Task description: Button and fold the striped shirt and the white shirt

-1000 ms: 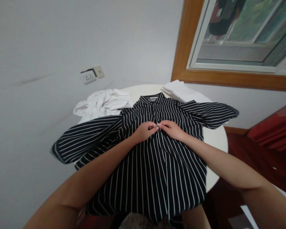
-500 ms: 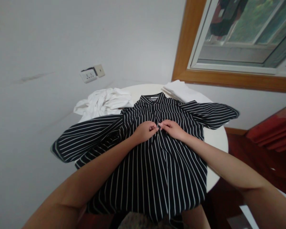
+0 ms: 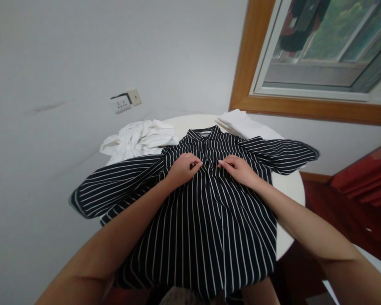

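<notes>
Striped shirt (image 3: 190, 233) lies under both curled hands (image 3: 181, 170) (image 3: 241, 170), perhaps pinched.

You're standing in what looks like a home, judging by the wood-trimmed window (image 3: 317, 72), wall socket (image 3: 120, 104), dark reddish floor (image 3: 346, 207) and pleated red fabric (image 3: 365, 176).

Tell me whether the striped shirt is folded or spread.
Spread: the striped shirt lies front up on the table, its collar at the far end and sleeves reaching out either side.
</notes>
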Action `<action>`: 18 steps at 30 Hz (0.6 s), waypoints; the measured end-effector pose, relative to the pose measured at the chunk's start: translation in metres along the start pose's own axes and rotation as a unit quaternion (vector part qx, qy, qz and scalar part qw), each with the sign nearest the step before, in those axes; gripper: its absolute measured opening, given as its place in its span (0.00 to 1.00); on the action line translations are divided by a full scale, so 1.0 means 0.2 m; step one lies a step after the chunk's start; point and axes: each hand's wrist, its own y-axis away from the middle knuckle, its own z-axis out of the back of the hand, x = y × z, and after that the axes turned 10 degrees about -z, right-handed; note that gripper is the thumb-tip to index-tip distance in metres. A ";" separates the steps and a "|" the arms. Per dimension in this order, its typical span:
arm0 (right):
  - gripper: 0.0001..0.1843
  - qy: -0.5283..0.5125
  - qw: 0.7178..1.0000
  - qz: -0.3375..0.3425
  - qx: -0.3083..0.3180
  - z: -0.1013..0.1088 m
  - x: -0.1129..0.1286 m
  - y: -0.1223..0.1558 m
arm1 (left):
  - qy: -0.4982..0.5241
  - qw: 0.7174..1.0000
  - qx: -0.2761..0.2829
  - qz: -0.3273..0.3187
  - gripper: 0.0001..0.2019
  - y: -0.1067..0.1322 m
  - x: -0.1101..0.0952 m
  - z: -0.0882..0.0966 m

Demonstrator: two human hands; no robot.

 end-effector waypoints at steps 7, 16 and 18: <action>0.15 0.142 0.987 -0.027 0.077 0.04 -0.05 0.08 | -0.094 0.993 0.060 0.041 0.12 0.05 -0.04 -0.01; 0.45 0.235 0.938 -0.140 0.214 0.02 0.01 0.11 | -0.155 0.959 0.200 0.126 0.27 0.10 -0.16 -0.07; 0.46 0.238 0.933 -0.148 0.226 0.02 0.00 0.09 | -0.170 0.952 0.212 0.142 0.28 0.10 -0.16 -0.10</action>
